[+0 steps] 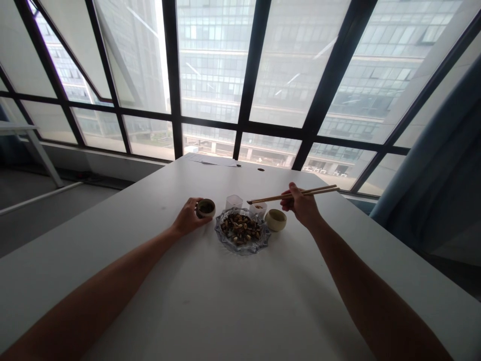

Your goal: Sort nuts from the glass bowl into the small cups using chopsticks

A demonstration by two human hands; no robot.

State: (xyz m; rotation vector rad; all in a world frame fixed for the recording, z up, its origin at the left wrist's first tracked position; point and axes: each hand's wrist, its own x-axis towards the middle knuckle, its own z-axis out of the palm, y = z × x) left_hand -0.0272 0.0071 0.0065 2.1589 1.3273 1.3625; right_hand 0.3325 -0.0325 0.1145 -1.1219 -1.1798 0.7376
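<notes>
Head camera, the only view I have: my left hand (184, 218) is partly open around a small round cup, dark inside with a pale rim (213, 210), its fingers along the far side and thumb along the near one, and I cannot tell whether the cup rests on the white, smooth worktop (188, 286) or is just off it. My right hand (302, 205) is closed on a pair of long, tan, slender chopsticks (270, 198), whose tips nearly meet above the gap between two clear plastic cups, one taller (233, 201) and one lower with a few pieces inside (262, 213). A dark speck shows at the tips, too small for me to say what it is. Nearer me sits the clear, scalloped glass dish (242, 249) heaped with mixed brown and pale pieces (242, 225), with a round, pale-olive bowl (276, 227) just right of it. To work well here, I judge light, even pressure best, since slim tips could let small pieces roll out, and a steady left grip would save the cup from tipping. Both forearms reach forward and converge; the right wrist turns inward, laying the chopsticks nearly level, tips pointing left.
</notes>
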